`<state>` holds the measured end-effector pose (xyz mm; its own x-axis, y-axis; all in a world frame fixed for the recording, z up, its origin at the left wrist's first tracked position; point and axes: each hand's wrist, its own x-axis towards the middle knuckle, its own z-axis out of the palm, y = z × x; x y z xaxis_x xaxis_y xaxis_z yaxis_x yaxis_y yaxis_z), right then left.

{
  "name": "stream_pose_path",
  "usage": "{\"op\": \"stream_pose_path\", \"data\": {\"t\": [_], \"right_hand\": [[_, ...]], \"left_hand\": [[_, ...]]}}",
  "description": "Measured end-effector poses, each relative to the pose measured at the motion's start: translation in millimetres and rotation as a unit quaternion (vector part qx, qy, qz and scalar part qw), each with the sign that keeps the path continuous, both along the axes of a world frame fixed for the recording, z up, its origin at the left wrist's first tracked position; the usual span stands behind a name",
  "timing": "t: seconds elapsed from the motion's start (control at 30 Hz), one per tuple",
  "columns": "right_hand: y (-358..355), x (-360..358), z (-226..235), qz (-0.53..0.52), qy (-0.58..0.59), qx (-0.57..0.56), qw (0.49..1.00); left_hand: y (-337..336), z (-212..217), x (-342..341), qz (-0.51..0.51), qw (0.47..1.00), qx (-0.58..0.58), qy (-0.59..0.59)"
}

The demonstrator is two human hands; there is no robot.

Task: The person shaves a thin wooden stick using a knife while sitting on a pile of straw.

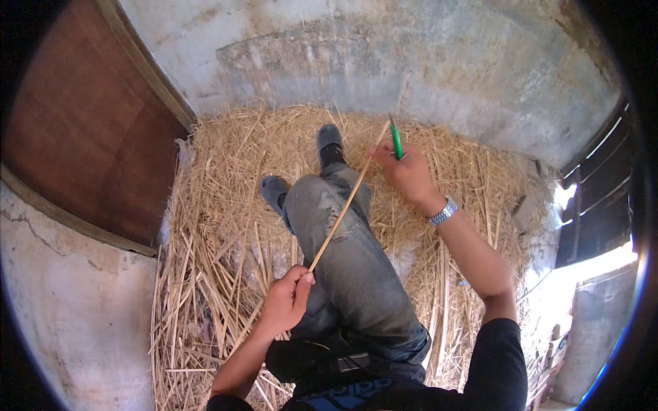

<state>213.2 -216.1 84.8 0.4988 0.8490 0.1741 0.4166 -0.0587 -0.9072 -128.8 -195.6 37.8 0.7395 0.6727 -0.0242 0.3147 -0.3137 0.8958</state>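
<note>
A long, thin, straw-coloured strip of what looks like split bamboo or cane (348, 204) slants across my lap. My left hand (284, 303) is closed on its lower end, thumb on top, just left of my raised thigh. Farther off and to the right, my right hand (410, 175) grips a small green-handled knife (397, 144) whose narrow dark tip points toward the wall. The strip's upper part passes by the fingertips of that hand and runs up beside the knife. Whether those fingers also pinch the strip is hard to make out.
Straw and loose strips (212, 288) cover the floor around my crossed legs (343, 253). A stained grey wall (384, 61) stands ahead, a brown door-like panel (82, 130) at left. Dark slats (596, 192) and a bright gap are at right.
</note>
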Motion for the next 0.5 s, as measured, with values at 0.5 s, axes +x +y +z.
{"op": "stream_pose_path", "data": {"t": [0.5], "right_hand": [[-38, -54, -4, 0.04, -0.384, -0.179, 0.905]], "left_hand": [[8, 5, 19, 0.009, 1.0, -0.02, -0.009]]}}
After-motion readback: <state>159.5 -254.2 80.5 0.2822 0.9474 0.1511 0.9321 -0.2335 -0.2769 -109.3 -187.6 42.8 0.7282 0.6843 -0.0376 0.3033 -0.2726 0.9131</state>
